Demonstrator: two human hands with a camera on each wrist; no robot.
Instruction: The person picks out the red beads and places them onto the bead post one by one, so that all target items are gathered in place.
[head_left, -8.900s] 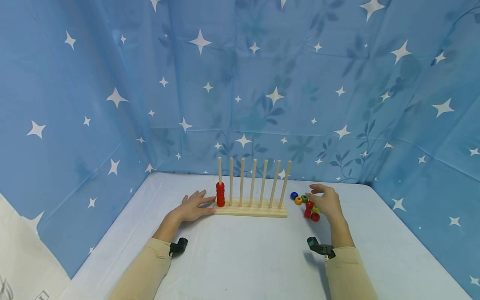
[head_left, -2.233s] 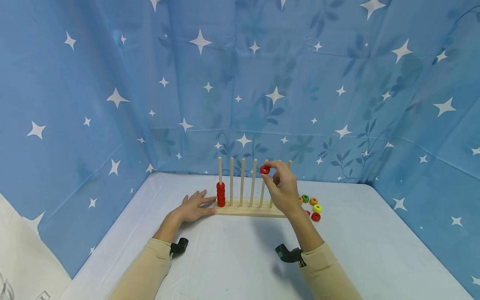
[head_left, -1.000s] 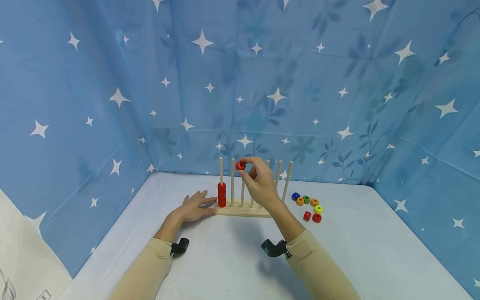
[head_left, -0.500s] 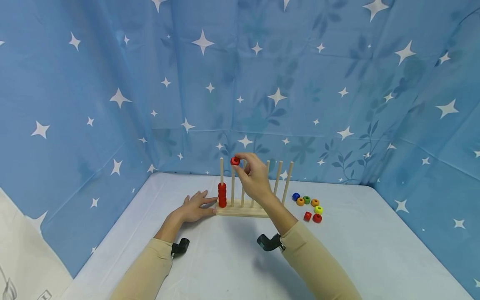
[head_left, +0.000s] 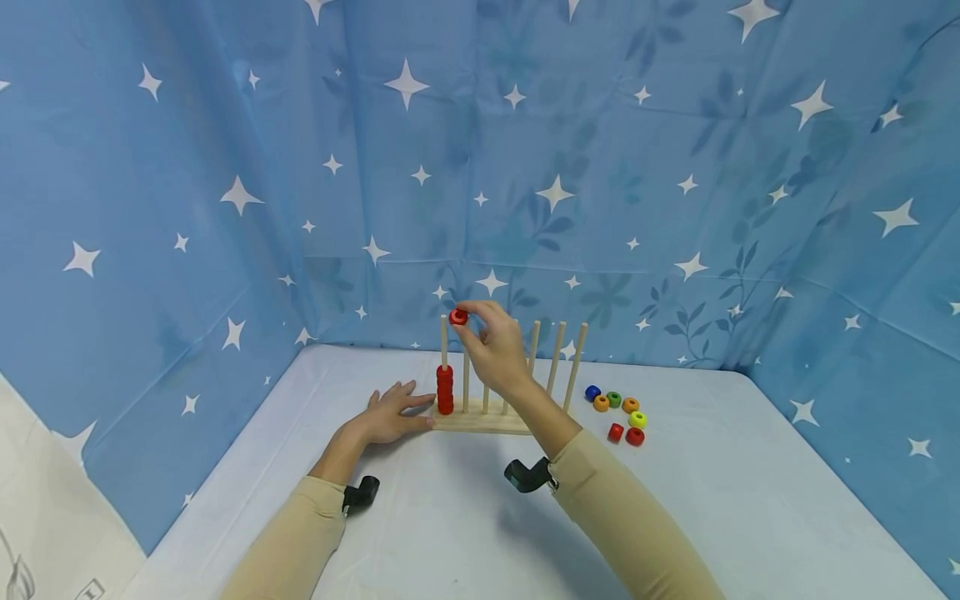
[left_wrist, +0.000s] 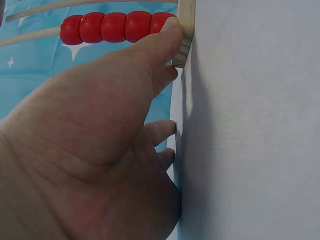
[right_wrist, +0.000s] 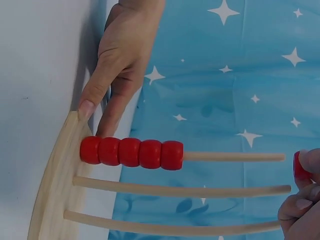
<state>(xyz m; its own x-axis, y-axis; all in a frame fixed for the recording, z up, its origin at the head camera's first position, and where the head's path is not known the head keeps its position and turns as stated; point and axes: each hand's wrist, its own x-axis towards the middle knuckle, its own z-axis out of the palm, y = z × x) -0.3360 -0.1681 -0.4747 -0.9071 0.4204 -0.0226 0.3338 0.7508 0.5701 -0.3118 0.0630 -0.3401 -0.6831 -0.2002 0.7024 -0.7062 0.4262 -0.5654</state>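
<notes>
A pale wooden rack of upright pegs (head_left: pixel 480 423) stands on the white table. Several red beads (head_left: pixel 445 390) are stacked on its leftmost peg, filling the lower half. My left hand (head_left: pixel 382 417) lies at the rack's left end, fingers spread, thumb and index tips touching the base; in the left wrist view its thumb (left_wrist: pixel 165 40) overlaps the lowest bead. My right hand (head_left: pixel 495 346) pinches one red bead (head_left: pixel 458 317) between thumb and forefinger, beside the top of the leftmost peg. In the right wrist view the held bead (right_wrist: pixel 301 167) is just beyond the peg's tip (right_wrist: pixel 282 157).
To the right of the rack lie loose beads: a blue bead (head_left: pixel 592 392), a green bead (head_left: pixel 613 400), two orange ones, a yellow bead (head_left: pixel 637 420) and two red ones. A blue curtain with white stars (head_left: pixel 555 194) hangs behind the table.
My right hand has taken a red bead from the loose group and carried it left across the pegs to the leftmost one. The left hand has stayed at the rack's end.
</notes>
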